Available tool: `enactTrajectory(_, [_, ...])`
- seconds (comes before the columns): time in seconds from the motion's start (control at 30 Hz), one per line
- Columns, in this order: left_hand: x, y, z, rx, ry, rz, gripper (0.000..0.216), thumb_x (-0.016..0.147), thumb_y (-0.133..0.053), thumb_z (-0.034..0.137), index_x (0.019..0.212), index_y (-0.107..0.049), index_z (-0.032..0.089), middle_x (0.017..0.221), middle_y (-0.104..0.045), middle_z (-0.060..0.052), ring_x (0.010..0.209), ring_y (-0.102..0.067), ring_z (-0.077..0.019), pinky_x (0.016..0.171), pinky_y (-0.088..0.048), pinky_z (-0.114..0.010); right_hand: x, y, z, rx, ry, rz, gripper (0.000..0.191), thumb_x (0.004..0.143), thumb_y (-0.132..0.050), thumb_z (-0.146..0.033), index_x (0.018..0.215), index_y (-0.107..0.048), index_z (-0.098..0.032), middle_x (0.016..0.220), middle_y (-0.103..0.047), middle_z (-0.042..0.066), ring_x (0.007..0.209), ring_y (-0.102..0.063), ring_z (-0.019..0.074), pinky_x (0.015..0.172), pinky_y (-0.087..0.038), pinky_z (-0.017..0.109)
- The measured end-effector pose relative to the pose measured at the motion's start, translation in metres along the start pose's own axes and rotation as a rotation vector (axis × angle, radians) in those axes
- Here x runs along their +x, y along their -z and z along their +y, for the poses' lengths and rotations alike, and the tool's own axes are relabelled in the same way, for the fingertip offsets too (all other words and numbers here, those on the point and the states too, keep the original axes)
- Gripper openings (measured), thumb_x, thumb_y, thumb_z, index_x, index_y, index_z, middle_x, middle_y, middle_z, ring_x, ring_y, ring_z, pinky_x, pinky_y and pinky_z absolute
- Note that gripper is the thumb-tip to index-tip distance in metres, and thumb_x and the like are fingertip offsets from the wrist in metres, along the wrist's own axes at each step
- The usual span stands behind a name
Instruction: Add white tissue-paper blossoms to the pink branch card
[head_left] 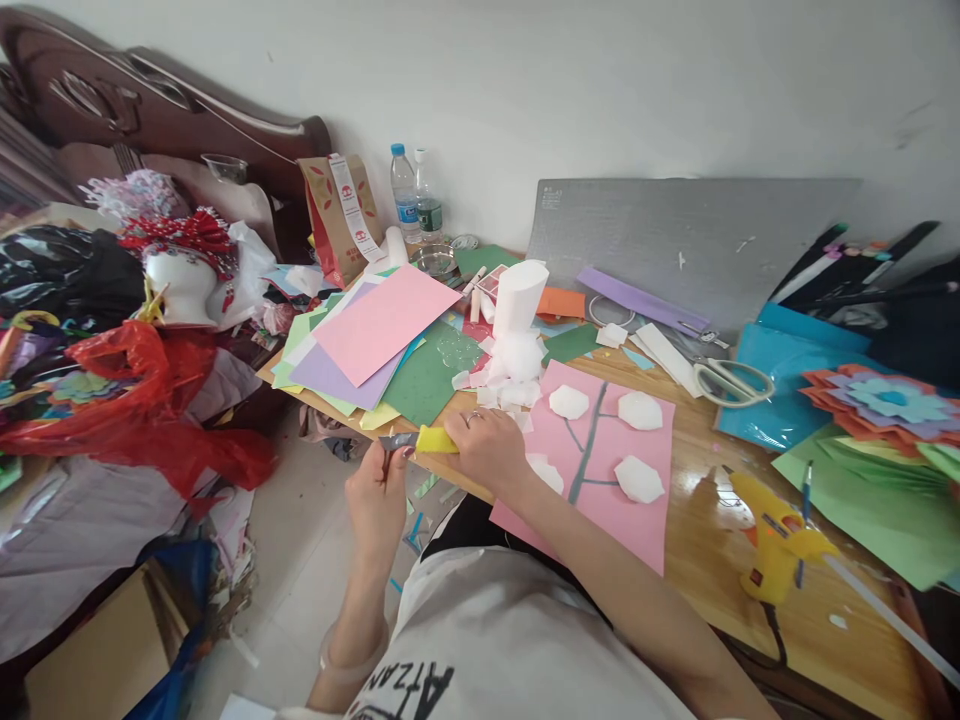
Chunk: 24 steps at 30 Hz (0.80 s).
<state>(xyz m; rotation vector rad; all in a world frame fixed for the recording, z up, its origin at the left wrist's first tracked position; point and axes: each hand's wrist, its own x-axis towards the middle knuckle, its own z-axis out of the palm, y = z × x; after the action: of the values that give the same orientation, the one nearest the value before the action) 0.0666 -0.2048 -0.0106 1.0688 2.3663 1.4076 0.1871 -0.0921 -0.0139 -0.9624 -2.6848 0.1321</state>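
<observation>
My right hand (491,450) is closed round the yellow handle of a utility knife (433,439), held over the near left edge of the wooden table (705,520). My left hand (377,487) pinches the knife's grey blade end (395,441) just off the table edge. Right beside my right hand lies a pink sheet (600,490) with a grey-green branch shape and several white paper blossoms glued on it.
A yellow glue gun (776,545) stands at the right. Scissors (731,380) lie on blue paper. A stack of coloured sheets (379,335), a white paper roll (517,300), bottles (405,195), a grey cutting mat (690,245) and paper flowers (892,400) crowd the table. Bags pile up left.
</observation>
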Motion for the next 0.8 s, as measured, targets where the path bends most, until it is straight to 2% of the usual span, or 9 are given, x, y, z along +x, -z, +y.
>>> enactTrajectory(0.23, [0.005, -0.007, -0.006, -0.088, 0.095, -0.028, 0.045, 0.086, -0.060, 0.045, 0.061, -0.030, 0.022, 0.057, -0.025, 0.007, 0.055, -0.023, -0.0100, 0.051, -0.021, -0.021, 0.003, -0.004, -0.001, -0.034, -0.005, 0.025, 0.017, 0.088, -0.048, -0.015, 0.087, -0.064, -0.019, 0.072, -0.066, 0.008, 0.073, -0.058, 0.0207, 0.062, -0.025, 0.032])
enactTrajectory(0.33, [0.009, -0.011, -0.011, -0.213, 0.140, -0.027, 0.052, 0.084, -0.064, 0.051, 0.061, -0.028, 0.021, 0.058, -0.024, 0.007, 0.055, -0.022, -0.0088, 0.050, -0.019, -0.021, 0.004, -0.006, -0.002, -0.036, -0.013, 0.038, 0.021, 0.089, -0.045, -0.010, 0.088, -0.064, -0.019, 0.073, -0.067, 0.008, 0.072, -0.058, 0.0195, 0.061, -0.025, 0.031])
enactTrajectory(0.5, [0.011, -0.009, -0.018, -0.476, 0.197, -0.258, 0.049, 0.082, -0.063, 0.064, 0.070, -0.040, 0.022, 0.053, -0.027, 0.010, 0.045, -0.021, -0.0065, 0.042, -0.018, -0.021, 0.006, -0.007, 0.002, -0.001, 0.017, 0.046, 0.017, 0.091, -0.053, -0.031, 0.085, -0.065, -0.019, 0.071, -0.068, 0.006, 0.068, -0.058, 0.0197, 0.059, -0.023, 0.030])
enactTrajectory(0.6, [0.009, -0.008, -0.018, -0.537, 0.192, -0.360, 0.051, 0.082, -0.062, 0.066, 0.071, -0.039, 0.023, 0.051, -0.028, 0.011, 0.041, -0.021, -0.0053, 0.040, -0.019, -0.020, 0.007, -0.006, 0.004, 0.020, 0.028, 0.047, 0.016, 0.088, -0.055, -0.030, 0.081, -0.065, -0.020, 0.068, -0.067, 0.005, 0.063, -0.056, 0.0185, 0.057, -0.020, 0.030])
enactTrajectory(0.8, [0.009, -0.007, -0.019, -0.585, 0.180, -0.399, 0.054, 0.080, -0.065, 0.066, 0.067, -0.038, 0.022, 0.051, -0.029, 0.010, 0.042, -0.023, -0.0042, 0.041, -0.020, -0.019, 0.009, -0.007, 0.005, 0.040, 0.066, 0.068, 0.018, 0.086, -0.055, -0.033, 0.079, -0.065, -0.019, 0.064, -0.066, 0.004, 0.060, -0.053, 0.0171, 0.056, -0.018, 0.028])
